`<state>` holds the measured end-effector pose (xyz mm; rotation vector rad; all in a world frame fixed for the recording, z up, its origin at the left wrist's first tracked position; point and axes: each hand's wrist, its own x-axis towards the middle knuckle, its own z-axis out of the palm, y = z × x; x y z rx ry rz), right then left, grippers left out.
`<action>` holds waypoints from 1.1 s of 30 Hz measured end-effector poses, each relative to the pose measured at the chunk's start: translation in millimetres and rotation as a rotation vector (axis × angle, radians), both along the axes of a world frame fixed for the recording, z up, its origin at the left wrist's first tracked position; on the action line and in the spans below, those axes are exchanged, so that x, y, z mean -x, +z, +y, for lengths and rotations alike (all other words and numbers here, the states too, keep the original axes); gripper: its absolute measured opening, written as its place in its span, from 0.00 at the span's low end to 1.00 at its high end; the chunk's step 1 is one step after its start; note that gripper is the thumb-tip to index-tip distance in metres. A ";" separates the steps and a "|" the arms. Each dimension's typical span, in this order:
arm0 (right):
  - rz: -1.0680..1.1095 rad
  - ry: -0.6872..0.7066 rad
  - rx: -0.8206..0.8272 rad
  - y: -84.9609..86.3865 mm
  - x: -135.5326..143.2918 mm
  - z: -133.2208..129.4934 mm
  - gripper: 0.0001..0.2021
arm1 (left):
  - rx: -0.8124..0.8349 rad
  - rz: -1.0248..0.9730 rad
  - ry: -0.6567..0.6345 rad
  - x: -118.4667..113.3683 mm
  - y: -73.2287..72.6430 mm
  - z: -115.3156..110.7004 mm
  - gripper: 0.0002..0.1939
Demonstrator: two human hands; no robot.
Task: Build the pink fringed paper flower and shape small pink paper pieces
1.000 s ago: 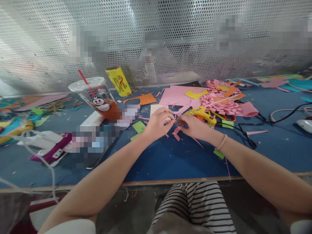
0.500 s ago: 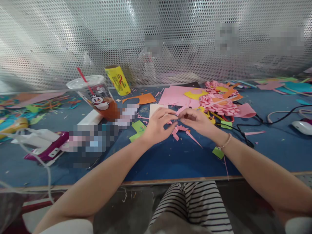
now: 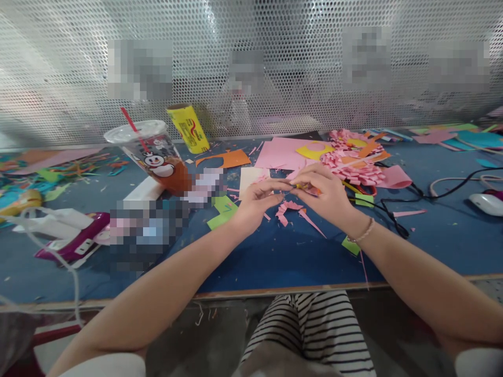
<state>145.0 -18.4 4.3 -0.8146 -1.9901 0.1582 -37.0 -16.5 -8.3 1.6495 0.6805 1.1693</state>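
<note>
My left hand (image 3: 257, 205) is over the desk with thumb and fingers pinched towards the right. Its fingertips meet those of my right hand (image 3: 325, 192), which is also closed in a pinch. Whatever lies between them is too small and too covered to make out. A bit of yellow shows between the right fingers; I cannot tell whether it is held or lies behind. Just below the fingertips lies a fringed, curled pink paper strip (image 3: 287, 212) with a pointed pink sliver. Beside my left hand are green paper pieces (image 3: 223, 209) and a cream paper piece (image 3: 248, 178).
A drink cup (image 3: 161, 162) with a red straw and a yellow can (image 3: 189, 128) stand back left. Nearer is a purple power strip (image 3: 88, 241). Fringed pink paper (image 3: 353, 162) is heaped back right, near a black cable (image 3: 428, 197) and white mouse (image 3: 487, 204). Perforated metal (image 3: 294, 68) closes the back.
My left fingertips have shifted slightly right. The right hand has turned, its fingers rising and covering the yellow item behind. The pink bit at the fingertips no longer shows.
</note>
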 end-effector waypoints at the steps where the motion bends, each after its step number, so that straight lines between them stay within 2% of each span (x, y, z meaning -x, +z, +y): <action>1: -0.007 0.011 -0.008 0.2 0.1 -0.8 0.05 | -0.006 0.010 -0.009 0.0 0.1 -0.3 0.08; 9: 0.016 0.037 -0.024 0.4 -0.2 -4.1 0.05 | -0.164 0.090 0.002 2.0 2.5 -0.6 0.08; 14: -0.065 -0.002 -0.004 2.8 -1.2 -3.7 0.07 | -0.416 0.331 0.136 2.5 9.5 -0.7 0.13; 18: -0.108 -0.078 0.006 5.1 -6.7 2.5 0.06 | -0.633 0.525 0.272 10.4 10.3 11.3 0.14; 20: -0.116 -0.150 -0.009 6.1 -14.3 10.0 0.06 | -0.667 0.601 0.344 17.2 7.4 21.8 0.13; 22: -0.121 -0.238 -0.042 7.4 -25.4 20.1 0.05 | -0.628 0.712 0.395 24.0 1.5 33.3 0.12; 25: -0.098 -0.402 -0.076 11.1 -46.1 36.3 0.06 | -0.538 0.891 0.360 31.0 -11.5 47.4 0.13; 28: -0.142 -0.530 -0.047 15.5 -67.7 48.2 0.10 | -0.550 0.986 0.224 33.5 -22.3 53.9 0.11; 30: -0.226 -0.628 0.004 16.3 -82.5 52.7 0.14 | -0.539 1.012 0.157 33.8 -25.0 54.4 0.11; 33: -0.388 -0.723 0.071 12.5 -106.6 55.7 0.16 | -0.513 1.016 0.147 33.5 -23.4 52.8 0.11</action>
